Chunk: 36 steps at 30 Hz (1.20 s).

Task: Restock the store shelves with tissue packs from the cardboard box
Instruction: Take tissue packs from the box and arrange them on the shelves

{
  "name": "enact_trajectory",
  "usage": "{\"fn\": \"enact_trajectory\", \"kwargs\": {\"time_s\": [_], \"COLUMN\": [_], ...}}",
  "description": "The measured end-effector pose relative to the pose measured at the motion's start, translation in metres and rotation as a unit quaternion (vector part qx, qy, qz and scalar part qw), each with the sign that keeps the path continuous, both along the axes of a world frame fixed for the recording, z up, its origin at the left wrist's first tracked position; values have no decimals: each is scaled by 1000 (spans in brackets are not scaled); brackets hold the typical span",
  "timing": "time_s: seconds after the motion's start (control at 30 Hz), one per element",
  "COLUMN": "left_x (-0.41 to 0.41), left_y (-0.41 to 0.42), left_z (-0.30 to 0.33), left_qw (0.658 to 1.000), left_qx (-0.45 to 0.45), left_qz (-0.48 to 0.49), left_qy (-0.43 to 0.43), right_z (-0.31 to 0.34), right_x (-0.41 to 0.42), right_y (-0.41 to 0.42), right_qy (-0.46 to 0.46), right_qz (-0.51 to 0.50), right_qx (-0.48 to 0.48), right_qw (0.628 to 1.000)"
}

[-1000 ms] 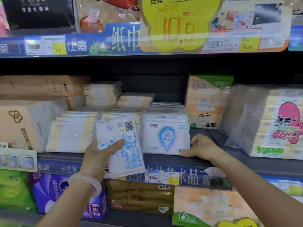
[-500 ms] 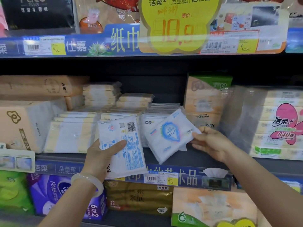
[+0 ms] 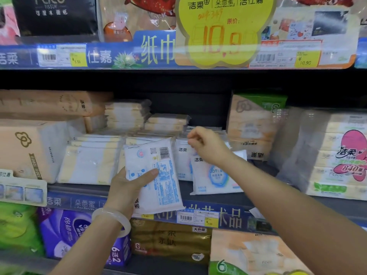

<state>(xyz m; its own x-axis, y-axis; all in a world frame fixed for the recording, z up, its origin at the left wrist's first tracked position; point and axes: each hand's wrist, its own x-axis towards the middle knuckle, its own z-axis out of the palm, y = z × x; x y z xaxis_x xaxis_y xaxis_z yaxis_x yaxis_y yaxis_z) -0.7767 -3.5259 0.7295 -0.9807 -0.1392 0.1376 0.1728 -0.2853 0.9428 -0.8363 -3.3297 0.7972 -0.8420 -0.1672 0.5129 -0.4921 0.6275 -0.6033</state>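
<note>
Middle shelf [image 3: 218, 197]: dark deck carrying all the tissue stock.
Large beige multi-pack [image 3: 29, 151]: left end of the shelf, flat-stacked.
Clear-wrapped bulk pack [image 3: 337, 155]: right end, pink label facing out.
Green-topped pack [image 3: 256, 124]: behind, right of centre.
Row of slim white-and-yellow packs [image 3: 89, 161]: left of centre, standing on edge at the front lip.
Blue-ring tissue pack [image 3: 214, 175]: centre of the shelf, upright at the front edge, leaning on the white stack [image 3: 182, 155] behind it.
Barcode tissue pack [image 3: 153, 173]: off the shelf, held before the front lip, printed back outward.
Left hand [image 3: 127, 187]: grips the barcode tissue pack, thumb across its face, fingers behind.
Right hand [image 3: 208, 145]: fingers curled, raised over the top edge of the blue-ring tissue pack; whether it pinches the wrapper or holds nothing cannot be told.

Progress: judged partway; one pack shelved, one in hand awaiting a slot. The cardboard box is out of view, so remaining stock is unknown.

Change: half a second ago the right hand held the blue-ring pack tilted in mid-air; it now stands on the shelf and the hand has risen above it. The left hand's pack is unmoved.
</note>
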Motion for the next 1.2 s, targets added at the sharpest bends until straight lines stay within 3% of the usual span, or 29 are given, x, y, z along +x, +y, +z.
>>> {"fn": "enact_trajectory", "kwargs": {"time_s": [0.13,0.23,0.3,0.37,0.5,0.6,0.77,0.83,0.9,1.0,1.2], "left_x": [1,0,-2,-4,-8,-9,-7,-7,-7,-5,-4], "left_y": [-1,2,3,4,5,4,3,3,2,2,0], "left_z": [-1,-2,-3,-3,-1,-1,-4,-5,-5,-4,-3], "left_qw": [1000,1000,1000,1000,1000,1000,1000,1000,1000,1000,1000], "left_qx": [-2,-9,-13,-11,-11,-13,-9,-8,-8,-7,-9], "left_qz": [3,2,1,1,2,-4,-1,0,-2,-6,-2], "left_qy": [1,1,-3,-6,-7,-6,-8,-8,-6,-6,-11], "right_z": [16,10,-9,-31,-52,-50,-50,-53,-57,-64,-66], "right_x": [8,13,15,19,28,24,15,18,19,14,8], "right_y": [61,106,114,110,79,59,43,42,41,38,38], "right_qy": [-91,-212,-268,-287,-168,-105,-78,-7,58,41,5], "right_qz": [-28,-121,-156,-175,-206,-229,-255,-269,-220,-149,-153], "right_qx": [134,251,243,151,95,141,186,259,328,404,403], "right_qw": [986,937,919,930,959,958,946,928,917,902,902]}}
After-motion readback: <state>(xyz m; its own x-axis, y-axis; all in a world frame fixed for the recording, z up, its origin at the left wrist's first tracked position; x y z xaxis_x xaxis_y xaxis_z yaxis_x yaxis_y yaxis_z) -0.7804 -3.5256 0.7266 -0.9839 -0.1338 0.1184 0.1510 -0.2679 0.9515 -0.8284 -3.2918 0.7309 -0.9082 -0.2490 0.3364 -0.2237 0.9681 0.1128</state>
